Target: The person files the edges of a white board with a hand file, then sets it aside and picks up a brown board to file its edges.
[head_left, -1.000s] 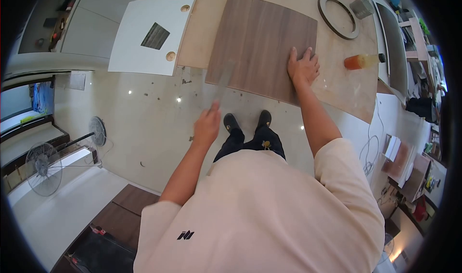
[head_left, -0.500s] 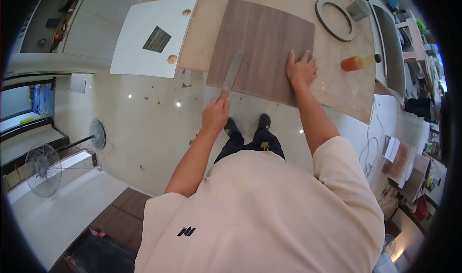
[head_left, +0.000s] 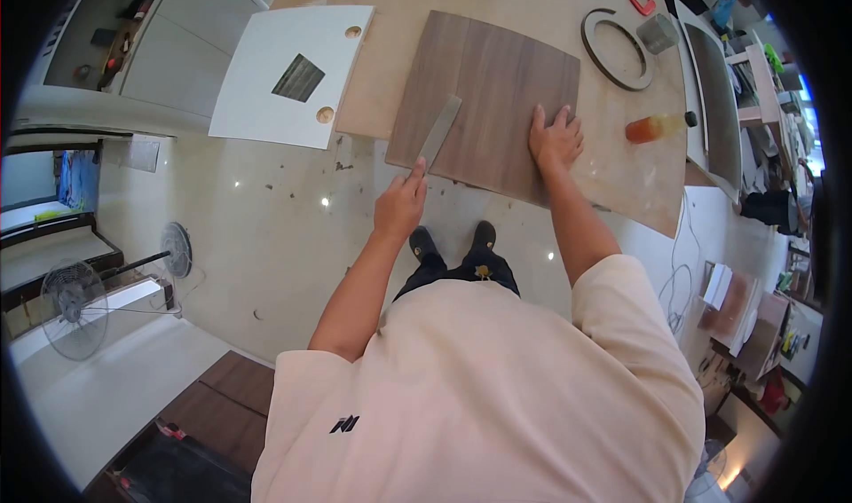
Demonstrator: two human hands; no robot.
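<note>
Pressing flat with fingers spread, your right hand (head_left: pixel 555 139) pins the dark brown wood-grain panel (head_left: pixel 497 68) at the front edge of the pale plywood worktop (head_left: pixel 621 170). Your left hand (head_left: pixel 401 203) is closed round a flat grey metal strip (head_left: pixel 439 130), possibly a file, angled across the panel's near edge.

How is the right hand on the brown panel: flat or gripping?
Flat. The right hand lies palm down, fingers spread, on the brown panel near its right edge; nothing is held in it.
</note>
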